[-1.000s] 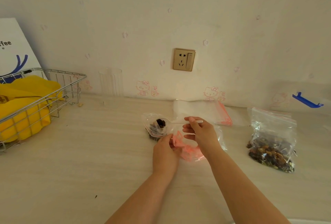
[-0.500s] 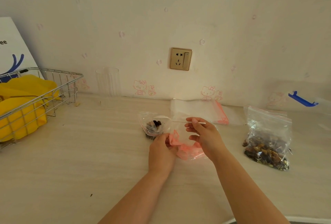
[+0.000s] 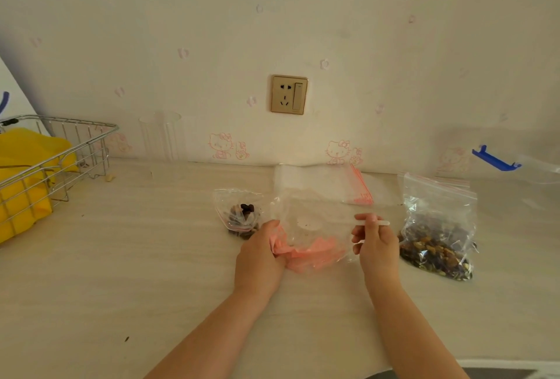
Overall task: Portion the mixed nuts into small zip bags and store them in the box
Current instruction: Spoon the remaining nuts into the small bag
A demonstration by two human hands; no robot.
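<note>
Single head cam, looks fwd/down at table (image 3: 121, 272) and wall (image 3: 394, 45), close.

A wire basket (image 3: 57, 163) sits at the tabletop's (image 3: 121, 257) left edge. A big bag of nuts (image 3: 438, 227) lies right; a small bag (image 3: 239, 212) lies mid-table, left of it.

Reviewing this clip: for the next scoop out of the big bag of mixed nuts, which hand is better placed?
Probably the right hand: it already pinches the white spoon and sits beside the big bag of mixed nuts. The left hand grips the small zip bag on the far side.
</note>
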